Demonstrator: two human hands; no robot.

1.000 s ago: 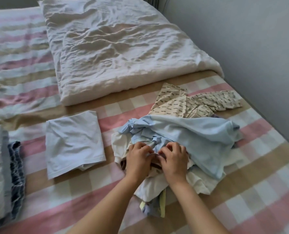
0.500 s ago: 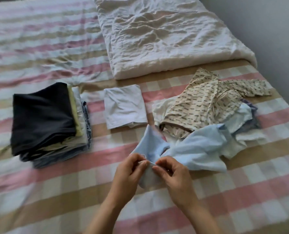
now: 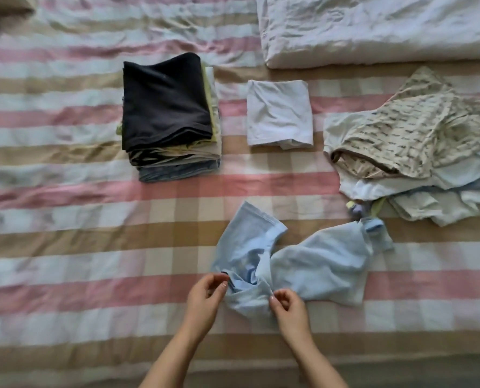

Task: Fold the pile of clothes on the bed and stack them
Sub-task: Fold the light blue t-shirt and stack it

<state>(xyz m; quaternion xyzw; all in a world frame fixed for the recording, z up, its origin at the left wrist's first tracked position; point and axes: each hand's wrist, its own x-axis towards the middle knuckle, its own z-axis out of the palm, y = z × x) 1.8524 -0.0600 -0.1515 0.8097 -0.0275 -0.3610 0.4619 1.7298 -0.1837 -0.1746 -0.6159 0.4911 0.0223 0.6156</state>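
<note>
I'm pinching the crumpled light blue shirt (image 3: 317, 264), apparently at its collar, between fingertips of my left hand (image 3: 205, 296) and right hand (image 3: 288, 306), 2 grips, on the bed (image 3: 93, 247) between folded stack (image 3: 166, 107) and loose pile (image 3: 412, 141), and it's needing spreading flat next.

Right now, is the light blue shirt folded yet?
Not folded: the light blue shirt lies crumpled, left hand and right hand pinching its near edge.

The light blue shirt (image 3: 317, 264) is off the pile (image 3: 418, 152) and lies on the bed (image 3: 93, 247) nearer the person; the left hand (image 3: 205, 298) and right hand (image 3: 289, 306), touching before, now pinch its near edge apart
</note>
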